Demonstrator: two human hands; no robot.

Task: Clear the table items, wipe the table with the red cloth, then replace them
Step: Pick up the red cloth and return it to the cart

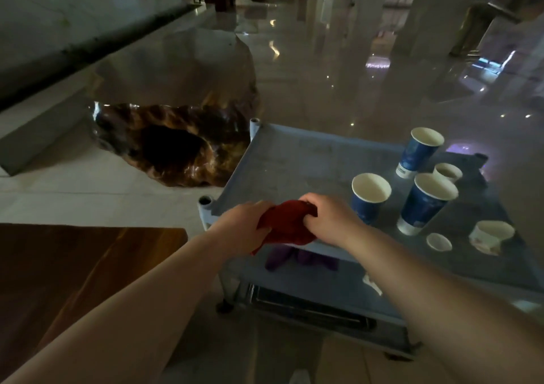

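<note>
Left hand (240,224) grips left end of bunched red cloth (287,226), right hand (326,218) its right end, over cart's (294,154) near edge by near-left corner. Paper cups (371,196) toward right edge. Likely next surface, wooden table (73,260), lies left; left hand nearer.

The cloth (287,224) is being held over the near edge of the cart (294,160), the left hand (241,224) gripping its left side and the right hand (329,218) its right. Right of the hands, tall cups (369,199) are standing on the cart's top, with small cups (447,172) sitting between and before them. A rag (297,258) is lying on the shelf below. A stump (176,118) is sitting behind and left of the cart.
</note>
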